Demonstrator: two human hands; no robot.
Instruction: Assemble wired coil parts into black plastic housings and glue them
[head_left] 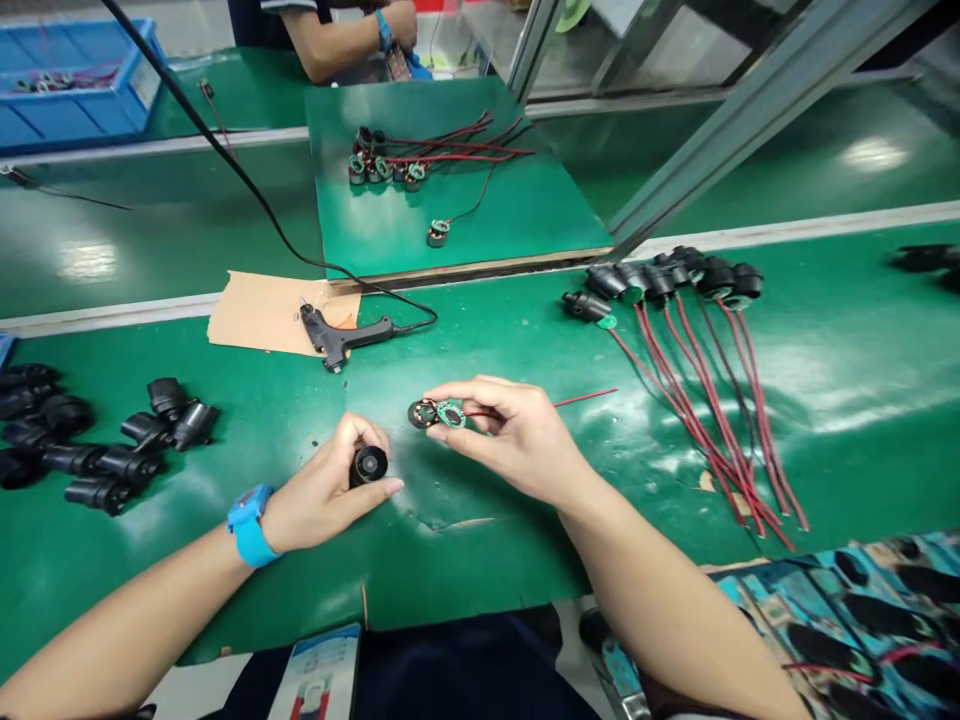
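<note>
While the left hand (319,495) curls its fingers around a black housing (369,465) left of centre, the right hand (517,435) pinches a small wired circuit board (451,413) between thumb and fingers near mid-frame. Above the left hand, a glue gun (341,338) lies partly on cardboard (251,315); wired housings (660,280) lie at upper right.

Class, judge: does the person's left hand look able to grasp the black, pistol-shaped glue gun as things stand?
Probably not: the left hand holds a black cylindrical part, though the green tabletop towards the glue gun looks largely free.
</note>
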